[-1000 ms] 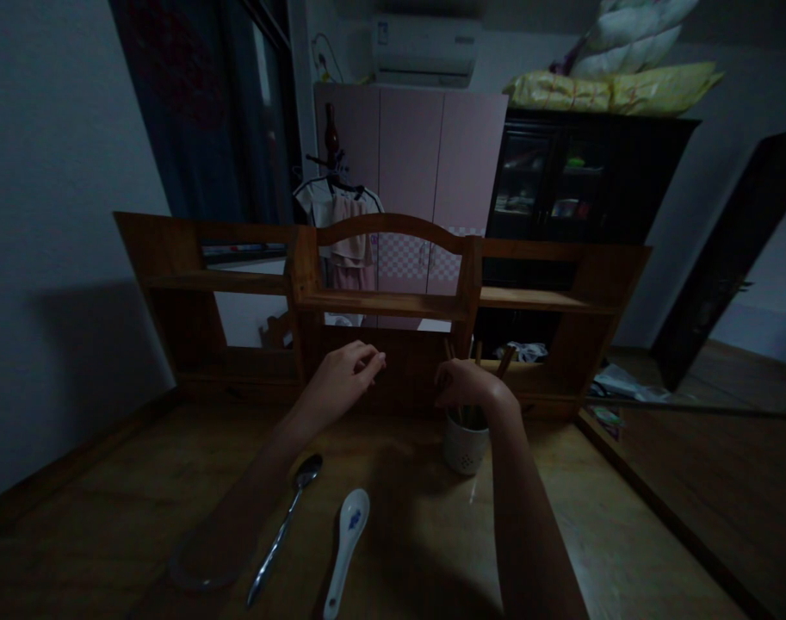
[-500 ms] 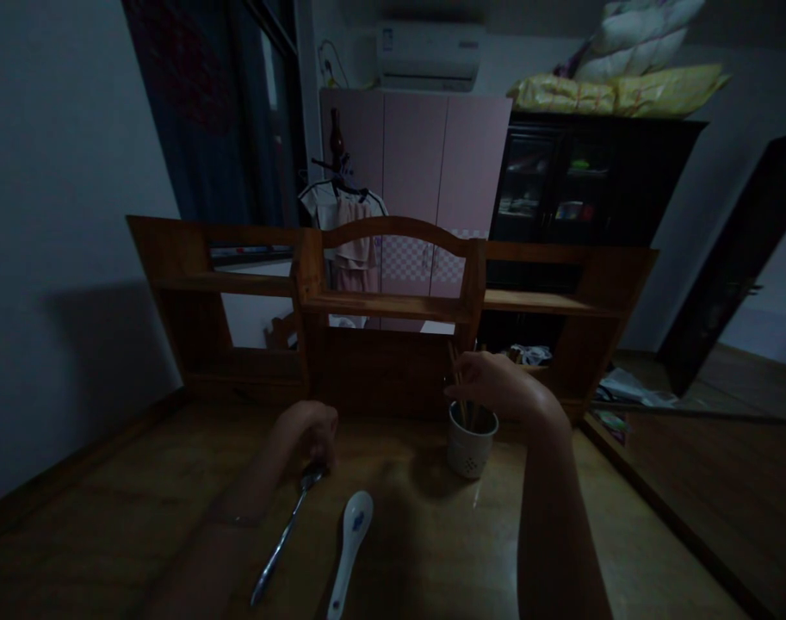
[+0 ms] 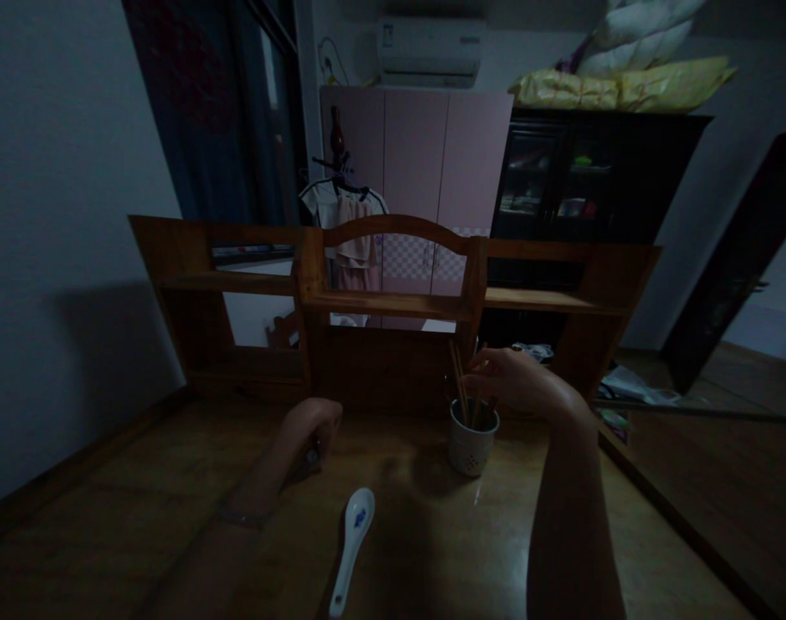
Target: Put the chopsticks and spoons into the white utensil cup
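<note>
My left hand (image 3: pixel 312 428) is closed above the tabletop on the left, around a metal spoon (image 3: pixel 312 455). Only a small shiny part of the spoon shows below the fingers; my hand and forearm hide the rest. My right hand (image 3: pixel 512 376) is over a pale cup (image 3: pixel 470 449) with small dark dots on its side. Its thumb and fingers are slightly apart, just right of some chopsticks (image 3: pixel 458 383) that lean in the cup. A white ceramic spoon (image 3: pixel 354 547) with a blue motif lies on the table between my arms, bowl end away from me.
A wooden shelf unit (image 3: pixel 393 303) runs along the back of the wooden table (image 3: pixel 418 551). A white wall (image 3: pixel 57 258) borders the left side. Beyond stand a pink wardrobe (image 3: pixel 411 164), a dark cabinet (image 3: pixel 599 181) and hanging clothes (image 3: pixel 347 224).
The metal spoon lay stretched out on the table; my left hand has picked it up. My right hand has let go of the chopsticks and shifted slightly right.
</note>
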`<action>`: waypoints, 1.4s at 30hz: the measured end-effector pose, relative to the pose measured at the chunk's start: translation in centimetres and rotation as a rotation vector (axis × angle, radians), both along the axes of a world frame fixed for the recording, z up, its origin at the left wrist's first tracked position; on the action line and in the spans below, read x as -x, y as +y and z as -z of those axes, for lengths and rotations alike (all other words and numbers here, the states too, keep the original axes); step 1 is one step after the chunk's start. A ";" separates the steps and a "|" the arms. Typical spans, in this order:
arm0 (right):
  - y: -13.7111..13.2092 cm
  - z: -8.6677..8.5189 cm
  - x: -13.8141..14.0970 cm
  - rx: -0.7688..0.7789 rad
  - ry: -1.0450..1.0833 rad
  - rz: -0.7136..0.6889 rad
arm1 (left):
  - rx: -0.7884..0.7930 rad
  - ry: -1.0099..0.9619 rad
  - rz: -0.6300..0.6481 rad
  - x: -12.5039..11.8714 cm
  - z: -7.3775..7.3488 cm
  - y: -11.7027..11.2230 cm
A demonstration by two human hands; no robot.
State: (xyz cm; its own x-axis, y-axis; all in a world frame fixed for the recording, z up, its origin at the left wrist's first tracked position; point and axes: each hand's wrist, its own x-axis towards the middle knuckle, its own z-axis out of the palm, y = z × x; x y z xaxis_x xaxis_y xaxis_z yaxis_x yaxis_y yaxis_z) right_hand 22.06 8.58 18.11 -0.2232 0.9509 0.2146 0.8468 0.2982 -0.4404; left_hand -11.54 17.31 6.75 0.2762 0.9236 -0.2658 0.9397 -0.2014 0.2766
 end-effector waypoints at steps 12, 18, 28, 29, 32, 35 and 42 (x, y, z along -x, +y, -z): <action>-1.0 -0.4 6.7 0.008 0.176 -0.532 | -0.786 -0.567 0.178 -8.1 -10.5 -12.3; -2.2 -1.5 6.1 0.102 0.306 -0.594 | -0.831 -0.923 0.108 -9.0 -10.8 -13.6; -3.2 -2.1 -3.7 -0.179 0.402 -0.005 | -1.138 -0.849 0.041 -8.0 -10.4 -10.9; -3.0 -1.8 -3.7 -0.153 0.371 -0.007 | -1.175 -0.823 0.037 -8.2 -10.4 -10.9; -1.5 -0.9 -3.3 -0.102 0.290 -0.031 | -1.265 -0.765 0.042 -8.6 -10.2 -11.1; 0.4 0.3 -3.3 -0.006 0.300 -0.043 | -1.288 -0.735 0.074 -8.9 -10.1 -11.2; 3.4 2.9 -4.4 0.233 0.364 -0.096 | -1.281 -0.698 0.097 -8.8 -9.8 -10.8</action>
State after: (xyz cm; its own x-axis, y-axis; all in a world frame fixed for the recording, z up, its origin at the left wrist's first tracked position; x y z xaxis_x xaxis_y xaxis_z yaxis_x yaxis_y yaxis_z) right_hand 26.46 11.96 15.17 -0.2625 0.9618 0.0777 0.5977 0.2253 -0.7694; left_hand -2.70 6.53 16.52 0.0756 0.3911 0.9172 0.6614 -0.7080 0.2474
